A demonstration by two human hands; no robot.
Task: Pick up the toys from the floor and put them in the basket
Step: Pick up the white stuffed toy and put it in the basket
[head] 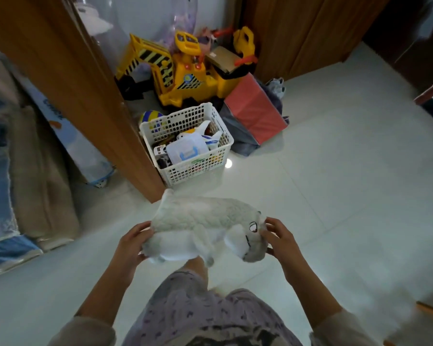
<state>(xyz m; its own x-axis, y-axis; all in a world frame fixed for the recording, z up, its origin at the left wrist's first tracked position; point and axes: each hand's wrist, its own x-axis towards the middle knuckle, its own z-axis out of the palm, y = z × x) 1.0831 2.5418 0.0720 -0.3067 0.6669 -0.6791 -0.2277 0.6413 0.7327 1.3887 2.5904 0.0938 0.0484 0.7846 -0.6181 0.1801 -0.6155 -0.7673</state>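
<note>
A large white-grey plush animal (198,221) hangs sideways in the air in front of me, held by both hands. My left hand (133,242) grips its rear end. At the other end my right hand (281,239) grips its head, whose stitched eye faces up. Beyond the plush, a white plastic lattice basket (218,126) stands on the floor against a wooden door edge. It holds several toys, among them a clear plastic case with a blue handle (186,149). A blue, yellow and white ball (150,117) lies just behind the basket.
A yellow ride-on excavator (175,71) stands behind the basket. A red-pink box (254,108) and grey cloth lie to the basket's right. The wooden door (68,76) stands at left, with folded bedding (35,171) beyond it. Pale floor tiles (348,183) spread to the right.
</note>
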